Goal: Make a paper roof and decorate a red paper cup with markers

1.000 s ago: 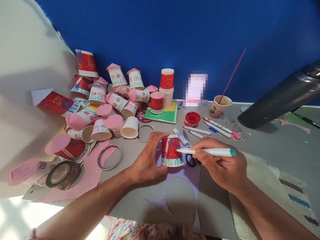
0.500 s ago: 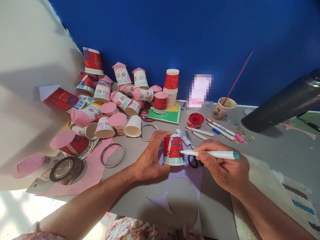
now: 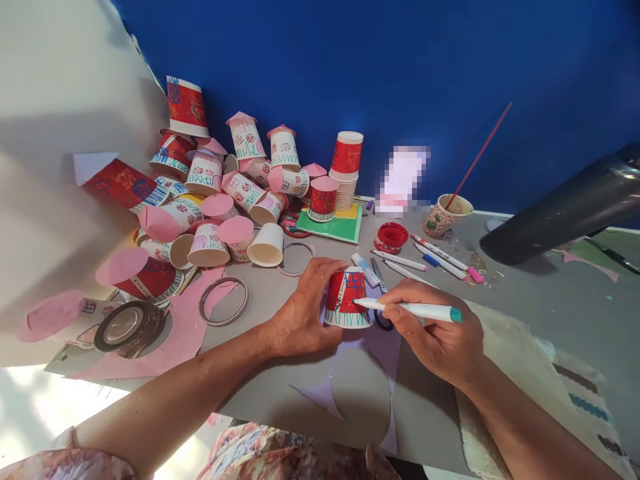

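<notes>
A red paper cup [image 3: 349,300], upside down, has a blue window and green grass strokes along its rim. My left hand [image 3: 305,308] grips it from the left, thumb below and fingers over the top. In my right hand [image 3: 433,327] is a white marker [image 3: 415,309] with a green end; its tip touches the red side of the cup. Partly behind the marker and my right hand lie scissors [image 3: 383,319], beside a white glue tube [image 3: 365,269]. Under the cup is cut purple paper [image 3: 394,373].
Several decorated cups [image 3: 209,244] pile up at the left, near tape rolls [image 3: 224,301] and pink paper [image 3: 187,333]. Behind stand stacked cups [image 3: 346,190], a red tub [image 3: 391,238] and a cup with a stick [image 3: 448,215]. Right are markers [image 3: 445,257], a black cylinder [image 3: 555,210] and a cloth [image 3: 510,367].
The marker and my right hand have shifted slightly left, with the tip still on the cup. The cup has turned a little in my left hand. The camera view has shifted slightly.
</notes>
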Action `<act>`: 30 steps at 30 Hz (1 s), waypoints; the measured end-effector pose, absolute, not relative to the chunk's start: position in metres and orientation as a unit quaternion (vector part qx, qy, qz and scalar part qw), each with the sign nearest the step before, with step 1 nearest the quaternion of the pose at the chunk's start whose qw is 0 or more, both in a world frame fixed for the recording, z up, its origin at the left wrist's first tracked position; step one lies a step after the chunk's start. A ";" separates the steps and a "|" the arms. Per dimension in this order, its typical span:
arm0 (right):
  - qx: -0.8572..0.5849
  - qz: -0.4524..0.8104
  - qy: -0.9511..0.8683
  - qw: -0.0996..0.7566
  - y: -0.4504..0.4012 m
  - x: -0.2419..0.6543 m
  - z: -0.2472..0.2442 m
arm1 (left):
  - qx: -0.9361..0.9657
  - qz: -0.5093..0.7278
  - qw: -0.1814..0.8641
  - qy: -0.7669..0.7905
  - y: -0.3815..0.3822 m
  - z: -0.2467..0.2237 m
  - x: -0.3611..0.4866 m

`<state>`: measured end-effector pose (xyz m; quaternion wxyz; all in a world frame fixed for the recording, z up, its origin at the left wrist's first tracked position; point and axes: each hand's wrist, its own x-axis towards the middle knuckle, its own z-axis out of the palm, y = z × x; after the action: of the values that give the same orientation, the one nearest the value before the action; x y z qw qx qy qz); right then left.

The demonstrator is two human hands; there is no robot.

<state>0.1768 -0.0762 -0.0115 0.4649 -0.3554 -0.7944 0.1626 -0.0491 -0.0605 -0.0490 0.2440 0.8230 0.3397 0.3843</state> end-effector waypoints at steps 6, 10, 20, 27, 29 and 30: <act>-0.374 0.148 -0.774 0.488 -0.076 0.179 -0.012 | 0.822 0.370 0.248 0.354 -0.061 -0.047 -0.049; -0.365 0.147 -0.786 0.478 -0.074 0.178 -0.013 | 0.826 0.377 0.240 0.344 -0.060 -0.048 -0.049; -0.398 0.142 -0.764 0.487 -0.075 0.183 -0.009 | 0.817 0.379 0.255 0.352 -0.059 -0.046 -0.050; -0.409 0.154 -0.760 0.480 -0.076 0.183 -0.008 | 0.799 0.384 0.267 0.376 -0.061 -0.046 -0.051; -0.397 0.162 -0.767 0.477 -0.077 0.181 -0.008 | 0.801 0.384 0.265 0.374 -0.061 -0.046 -0.050; -0.388 0.167 -0.772 0.476 -0.078 0.180 -0.008 | 0.803 0.383 0.263 0.372 -0.061 -0.046 -0.050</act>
<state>0.1801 -0.0776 -0.0078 0.4759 -0.3878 -0.7715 0.1666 -0.0502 -0.0608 -0.0457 0.2630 0.8033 0.3724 0.3833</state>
